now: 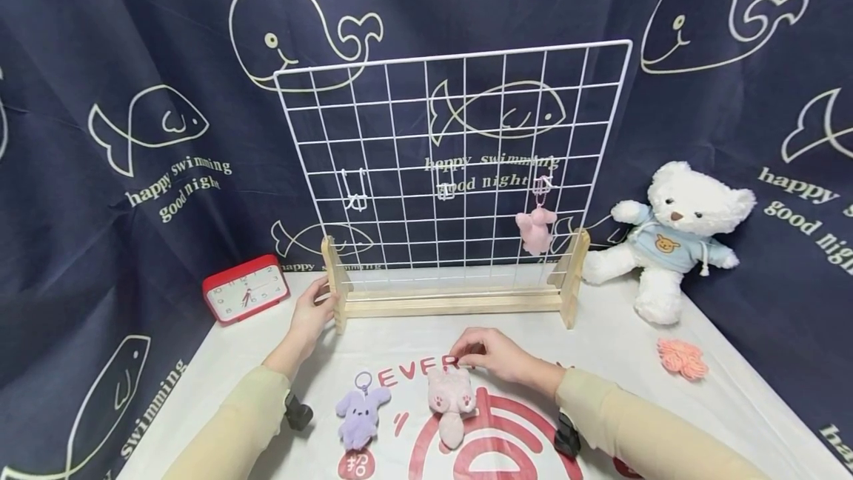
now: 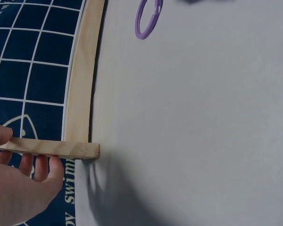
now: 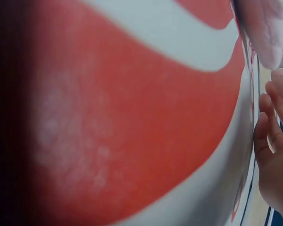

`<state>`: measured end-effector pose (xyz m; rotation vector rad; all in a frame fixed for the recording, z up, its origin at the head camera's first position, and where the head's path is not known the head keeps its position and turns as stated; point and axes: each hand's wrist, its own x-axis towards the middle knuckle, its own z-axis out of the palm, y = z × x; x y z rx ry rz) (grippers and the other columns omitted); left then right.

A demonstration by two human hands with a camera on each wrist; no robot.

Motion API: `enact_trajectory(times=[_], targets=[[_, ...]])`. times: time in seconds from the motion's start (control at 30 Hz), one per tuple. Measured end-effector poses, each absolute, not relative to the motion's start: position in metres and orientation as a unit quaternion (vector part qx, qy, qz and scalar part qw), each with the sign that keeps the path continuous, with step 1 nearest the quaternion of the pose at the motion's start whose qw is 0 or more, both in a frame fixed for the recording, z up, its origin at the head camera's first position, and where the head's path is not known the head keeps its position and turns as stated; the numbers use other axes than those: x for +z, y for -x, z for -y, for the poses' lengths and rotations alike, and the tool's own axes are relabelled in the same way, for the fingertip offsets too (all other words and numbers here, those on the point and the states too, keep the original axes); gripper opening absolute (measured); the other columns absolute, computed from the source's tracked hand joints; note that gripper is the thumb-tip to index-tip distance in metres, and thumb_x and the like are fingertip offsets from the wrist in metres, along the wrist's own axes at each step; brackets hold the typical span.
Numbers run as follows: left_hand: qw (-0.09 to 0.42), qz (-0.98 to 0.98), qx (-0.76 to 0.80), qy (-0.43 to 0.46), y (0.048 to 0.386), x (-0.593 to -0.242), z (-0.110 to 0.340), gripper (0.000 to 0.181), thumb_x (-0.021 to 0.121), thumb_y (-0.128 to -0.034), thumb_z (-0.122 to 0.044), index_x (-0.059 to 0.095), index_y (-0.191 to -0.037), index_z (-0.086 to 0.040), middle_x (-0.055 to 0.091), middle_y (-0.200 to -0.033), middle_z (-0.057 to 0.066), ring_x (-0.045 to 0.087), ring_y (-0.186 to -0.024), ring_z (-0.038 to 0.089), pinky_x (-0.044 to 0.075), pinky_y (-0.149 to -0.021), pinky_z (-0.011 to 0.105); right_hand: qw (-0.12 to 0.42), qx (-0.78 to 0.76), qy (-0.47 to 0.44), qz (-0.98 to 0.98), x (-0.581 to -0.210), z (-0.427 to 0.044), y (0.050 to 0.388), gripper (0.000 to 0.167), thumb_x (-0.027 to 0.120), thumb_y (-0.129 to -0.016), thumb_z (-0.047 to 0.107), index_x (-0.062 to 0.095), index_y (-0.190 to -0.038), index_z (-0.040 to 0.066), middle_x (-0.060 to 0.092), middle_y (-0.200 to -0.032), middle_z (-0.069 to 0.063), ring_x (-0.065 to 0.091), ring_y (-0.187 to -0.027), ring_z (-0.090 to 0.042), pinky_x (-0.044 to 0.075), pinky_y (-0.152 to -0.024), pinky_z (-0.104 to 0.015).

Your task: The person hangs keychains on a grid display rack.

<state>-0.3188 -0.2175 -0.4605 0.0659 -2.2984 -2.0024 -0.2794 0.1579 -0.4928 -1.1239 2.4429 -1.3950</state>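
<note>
My left hand (image 1: 313,315) grips the left wooden foot (image 2: 61,148) of a white wire grid rack (image 1: 465,169), thumb on one side and fingers on the other. On the white table, my right hand (image 1: 496,354) pinches at the top of a pale pink plush keychain (image 1: 452,398), which lies with its paw pads and tail showing. What the fingertips hold there is mostly hidden. A purple plush keychain (image 1: 360,417) with a ring lies to its left. From a hook on the grid's right side hangs a pink plush keychain (image 1: 536,230).
White hooks sit at the grid's left (image 1: 356,201) and middle (image 1: 445,190). A red clock (image 1: 246,289) stands left of the rack. A white teddy bear (image 1: 673,235) sits at the right, behind a coral-coloured fuzzy item (image 1: 682,358). Dark patterned cloth (image 1: 426,6) hangs behind.
</note>
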Motion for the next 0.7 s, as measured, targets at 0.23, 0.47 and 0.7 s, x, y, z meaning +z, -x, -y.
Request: enact_trajectory(times=[0.23,0.47,0.7], targets=[[0.047,0.754,-0.654,-0.021,0.3194,-0.4607,0.2171,0.054,0.054,-0.1026,-0.004,0.037,-0.154,-0.001,0.044,-0.149,0.03,0.045,-0.135,0.047,0.042,-0.109,0.057,0.072,-0.442,0.416,-0.792,-0.4966,-0.1575,0.2829,0.017,0.072,-0.092,-0.002,0.078,-0.108,0.0,0.071,-0.103,-0.012,0.065,-0.096,-0.028,0.057,-0.081,-0.03],[0.047,0.753,-0.656,-0.018,0.3203,-0.4609,0.2177,0.055,0.054,-0.1021,-0.002,0.038,-0.154,-0.001,0.044,-0.149,0.029,0.045,-0.135,0.047,0.042,-0.11,0.057,0.076,-0.39,0.447,-0.802,-0.4953,-0.157,0.2848,0.018,0.072,-0.091,-0.003,0.079,-0.106,0.004,0.066,-0.1,-0.006,0.058,-0.09,-0.016,0.054,-0.075,-0.027],[0.045,0.752,-0.657,-0.02,0.3189,-0.4597,0.2175,0.056,0.054,-0.1027,-0.003,0.036,-0.155,-0.001,0.043,-0.15,0.03,0.044,-0.135,0.047,0.041,-0.11,0.057,0.072,-0.374,0.462,-0.801,-0.4936,-0.1532,0.2842,0.025,0.071,-0.089,-0.006,0.078,-0.111,0.002,0.065,-0.099,-0.01,0.057,-0.088,-0.022,0.053,-0.075,-0.028]])
